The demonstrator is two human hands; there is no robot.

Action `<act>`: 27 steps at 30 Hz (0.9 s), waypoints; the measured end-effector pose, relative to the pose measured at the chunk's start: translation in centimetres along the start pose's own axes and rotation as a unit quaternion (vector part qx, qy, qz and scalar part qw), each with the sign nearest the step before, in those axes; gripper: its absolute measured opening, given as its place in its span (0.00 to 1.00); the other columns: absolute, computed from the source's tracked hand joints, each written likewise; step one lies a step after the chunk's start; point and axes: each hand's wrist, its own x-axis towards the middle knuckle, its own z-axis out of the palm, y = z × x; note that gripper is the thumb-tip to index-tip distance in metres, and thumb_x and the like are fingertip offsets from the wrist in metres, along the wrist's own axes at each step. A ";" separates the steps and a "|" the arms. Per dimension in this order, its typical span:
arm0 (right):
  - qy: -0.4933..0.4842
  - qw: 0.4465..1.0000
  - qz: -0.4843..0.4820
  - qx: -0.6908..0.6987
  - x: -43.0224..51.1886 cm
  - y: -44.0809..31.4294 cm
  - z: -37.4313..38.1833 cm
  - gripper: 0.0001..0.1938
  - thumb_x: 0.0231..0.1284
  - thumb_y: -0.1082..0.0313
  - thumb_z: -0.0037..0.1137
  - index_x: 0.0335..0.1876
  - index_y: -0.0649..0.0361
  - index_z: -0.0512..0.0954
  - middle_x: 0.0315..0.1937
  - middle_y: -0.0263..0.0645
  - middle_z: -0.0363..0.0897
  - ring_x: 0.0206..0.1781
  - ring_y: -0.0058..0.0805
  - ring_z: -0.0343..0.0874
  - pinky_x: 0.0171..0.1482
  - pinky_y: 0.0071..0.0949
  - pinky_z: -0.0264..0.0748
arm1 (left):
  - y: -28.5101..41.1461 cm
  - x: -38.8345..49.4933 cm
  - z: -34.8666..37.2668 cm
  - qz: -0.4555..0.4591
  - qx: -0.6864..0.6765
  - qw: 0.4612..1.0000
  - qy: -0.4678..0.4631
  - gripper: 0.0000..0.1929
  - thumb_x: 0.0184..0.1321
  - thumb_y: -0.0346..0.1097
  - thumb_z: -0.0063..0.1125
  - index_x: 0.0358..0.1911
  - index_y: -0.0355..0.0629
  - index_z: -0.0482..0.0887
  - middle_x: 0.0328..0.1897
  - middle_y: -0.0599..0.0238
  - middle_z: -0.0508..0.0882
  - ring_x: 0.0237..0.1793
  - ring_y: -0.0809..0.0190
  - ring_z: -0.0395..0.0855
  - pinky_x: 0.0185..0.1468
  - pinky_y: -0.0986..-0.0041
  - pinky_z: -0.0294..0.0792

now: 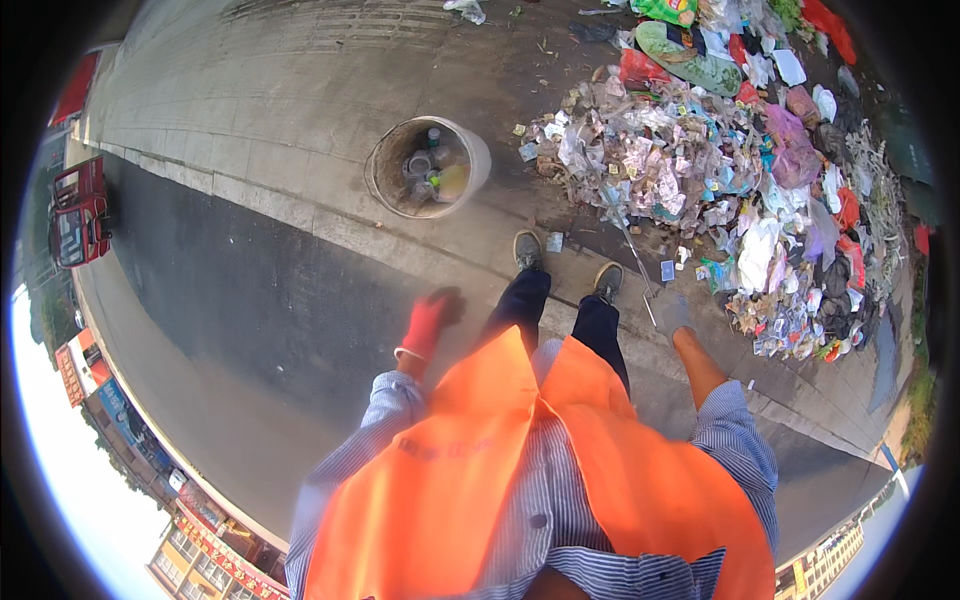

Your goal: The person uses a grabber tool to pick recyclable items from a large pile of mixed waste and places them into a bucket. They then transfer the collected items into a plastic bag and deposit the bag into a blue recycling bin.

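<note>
My right hand, in a grey glove, grips a pair of long metal tongs. Their far end reaches into a spread heap of mixed rubbish, and I cannot tell whether the tips hold anything. My left hand, in a red glove with dark fingers, hangs over the road side, blurred, with no object visible in it. Ahead of my feet stands a whitish plastic bucket with a wire handle. Inside it lie several plastic bottles and cups.
A concrete kerb runs beside the asphalt road. Loose cards lie near my right shoe. A large green melon-like object rests on the heap's far side. A red vehicle is on the road at far left.
</note>
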 end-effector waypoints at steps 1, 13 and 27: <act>-0.008 0.999 0.027 0.024 -0.3 -0.7 -1.0 0.18 0.64 0.56 0.58 0.48 0.66 0.80 0.44 0.59 0.83 0.47 0.59 0.83 0.50 0.51 0.78 | -0.8 -0.2 -0.5 -0.013 0.012 1.000 0.014 0.19 0.72 0.43 0.58 0.62 0.43 0.82 0.53 0.54 0.89 0.49 0.54 0.89 0.51 0.66 0.81; 0.085 0.970 0.116 -0.194 6.1 1.3 -11.8 0.21 0.65 0.50 0.54 0.48 0.62 0.85 0.48 0.55 0.86 0.53 0.53 0.86 0.56 0.48 0.79 | -3.0 -1.9 -2.6 -0.036 0.061 0.995 0.071 0.19 0.71 0.43 0.59 0.60 0.41 0.82 0.52 0.54 0.89 0.46 0.54 0.90 0.45 0.66 0.83; 0.103 0.967 0.049 -0.230 4.1 -0.8 -19.9 0.15 0.64 0.57 0.55 0.46 0.61 0.82 0.43 0.55 0.85 0.48 0.56 0.85 0.53 0.50 0.79 | -3.5 -3.5 -0.4 -0.033 0.036 0.997 0.059 0.19 0.71 0.42 0.59 0.60 0.39 0.82 0.52 0.53 0.88 0.46 0.53 0.89 0.48 0.64 0.83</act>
